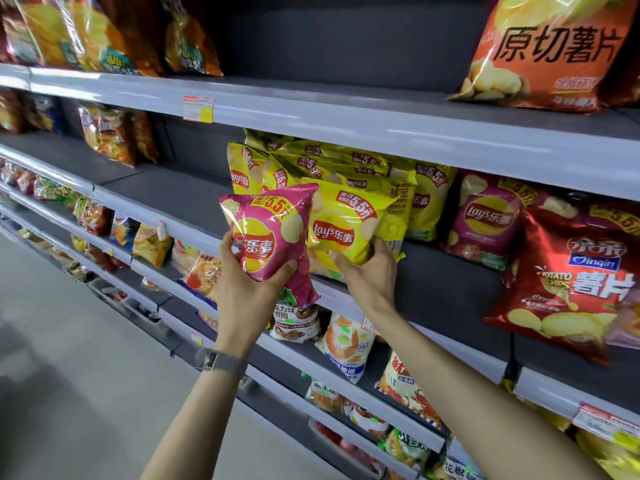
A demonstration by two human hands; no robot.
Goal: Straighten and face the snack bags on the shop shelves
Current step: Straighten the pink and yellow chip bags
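Observation:
My left hand grips a pink Lay's bag from below and holds it upright in front of the shelf edge. My right hand grips the lower end of a yellow Lay's bag at the front of the middle shelf. Behind it several more yellow Lay's bags lean in a loose pile. Further right on the same shelf stand another pink Lay's bag and a red Qinqin potato chip bag.
An orange chip bag stands on the top shelf at right, and more bags at left. Lower shelves hold mixed snack bags. Price labels hang on the shelf rails. The grey aisle floor lies at left.

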